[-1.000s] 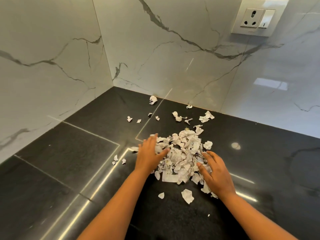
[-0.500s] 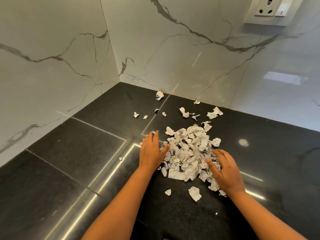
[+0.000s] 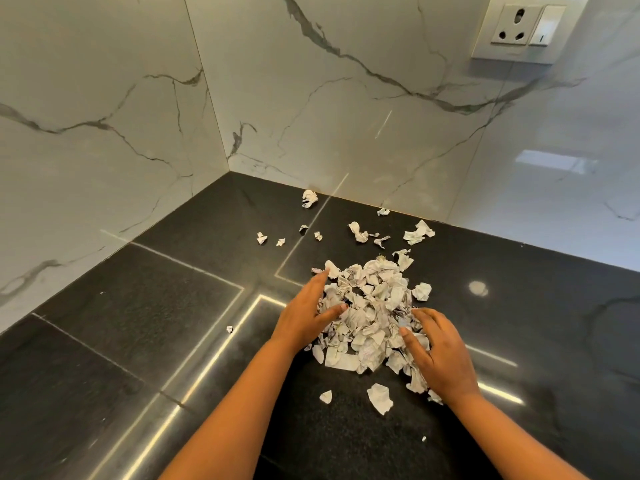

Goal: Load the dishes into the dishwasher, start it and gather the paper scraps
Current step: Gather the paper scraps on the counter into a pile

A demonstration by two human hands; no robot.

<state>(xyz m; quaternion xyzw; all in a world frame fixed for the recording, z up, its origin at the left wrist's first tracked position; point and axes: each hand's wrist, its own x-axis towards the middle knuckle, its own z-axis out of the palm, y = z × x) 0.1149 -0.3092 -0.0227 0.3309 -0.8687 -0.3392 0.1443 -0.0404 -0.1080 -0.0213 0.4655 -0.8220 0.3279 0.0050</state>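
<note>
- A heap of paper scraps (image 3: 370, 306) is noted on the black countertop (image 3: 138, 323), near the corner of the marble walls (image 3: 104, 98).
- The left hand (image 3: 304, 317) is laid against the heap's left edge, fingers straight, thumb reaching into the paper; nothing is gripped.
- The right hand (image 3: 440, 355) is spread over the heap's right side, fingers loosely bent and resting on scraps; no pinch or closed grasp is seen.
- The heap is bracketed between both hands, so the gathering step is judged to be in hand, with most of the paper lying together.
- Left to collect: a crumpled scrap (image 3: 309, 198) just beside the back wall, scattered small bits (image 3: 358, 232) between it and the heap, two torn pieces (image 3: 380, 397) on the near side between the forearms, and one fleck (image 3: 229, 329) well apart to the left.
- Dishwasher and dishes are not in view; that part of the task cannot be judged.
- A wall socket (image 3: 517, 27) is seen at upper right, well apart from the work.
</note>
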